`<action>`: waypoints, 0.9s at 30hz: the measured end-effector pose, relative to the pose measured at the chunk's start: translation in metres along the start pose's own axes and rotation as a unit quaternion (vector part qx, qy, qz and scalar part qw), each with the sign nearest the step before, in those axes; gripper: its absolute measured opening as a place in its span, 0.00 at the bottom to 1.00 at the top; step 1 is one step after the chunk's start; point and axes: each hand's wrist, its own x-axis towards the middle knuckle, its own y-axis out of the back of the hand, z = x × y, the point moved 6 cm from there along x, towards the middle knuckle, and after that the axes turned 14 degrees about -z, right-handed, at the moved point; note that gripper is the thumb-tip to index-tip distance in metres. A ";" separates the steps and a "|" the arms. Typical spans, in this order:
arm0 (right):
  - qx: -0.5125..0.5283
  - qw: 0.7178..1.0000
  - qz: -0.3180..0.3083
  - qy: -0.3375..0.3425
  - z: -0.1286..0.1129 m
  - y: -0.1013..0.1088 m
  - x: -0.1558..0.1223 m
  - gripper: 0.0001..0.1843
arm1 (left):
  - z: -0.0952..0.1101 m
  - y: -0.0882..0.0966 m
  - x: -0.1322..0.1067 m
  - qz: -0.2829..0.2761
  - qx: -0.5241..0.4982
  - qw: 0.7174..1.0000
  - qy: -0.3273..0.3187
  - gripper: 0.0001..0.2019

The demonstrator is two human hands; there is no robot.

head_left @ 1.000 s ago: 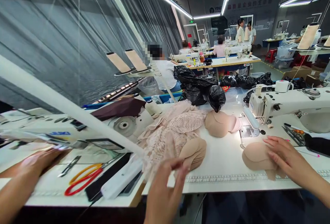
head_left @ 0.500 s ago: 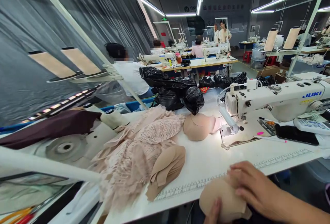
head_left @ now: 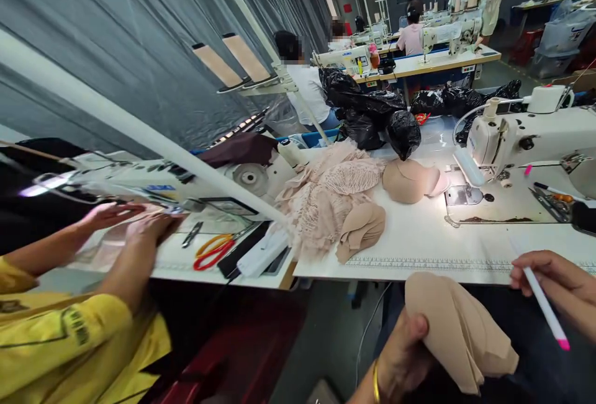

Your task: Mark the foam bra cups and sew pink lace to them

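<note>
My left hand (head_left: 404, 354) grips a folded stack of beige foam bra cups (head_left: 459, 331) below the table's front edge, over my lap. My right hand (head_left: 556, 280) is closed on a white marker pen with a pink tip (head_left: 542, 300), just right of the cups. On the white table (head_left: 419, 242) lie a heap of pink-beige lace pieces (head_left: 326, 196), a small pile of beige cups (head_left: 362, 230) and two rounded cups (head_left: 412, 179) beside the sewing machine (head_left: 531, 137).
A co-worker in a yellow sleeve (head_left: 69, 342) works with both hands at the neighbouring machine on the left. Red and orange scissors (head_left: 212, 252) lie there. Black plastic bags (head_left: 367, 115) sit behind the lace. More people sew at tables further back.
The beige cups left the table edge and now sit in my left hand over my lap. My right hand has taken up the marker pen. The view swung left, showing the co-worker.
</note>
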 end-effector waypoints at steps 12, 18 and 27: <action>0.294 0.954 -0.034 -0.047 -0.005 -0.109 -0.052 0.22 | -0.016 -0.020 -0.003 -0.023 -0.030 0.998 0.045 0.44; 0.092 0.993 -0.055 0.054 -0.005 -0.089 -0.043 0.20 | -0.012 -0.004 -0.009 -0.017 -0.060 0.998 0.026 0.41; 0.004 0.991 -0.103 0.082 -0.039 -0.055 -0.024 0.19 | -0.021 0.007 -0.009 -0.009 -0.136 0.987 0.088 0.44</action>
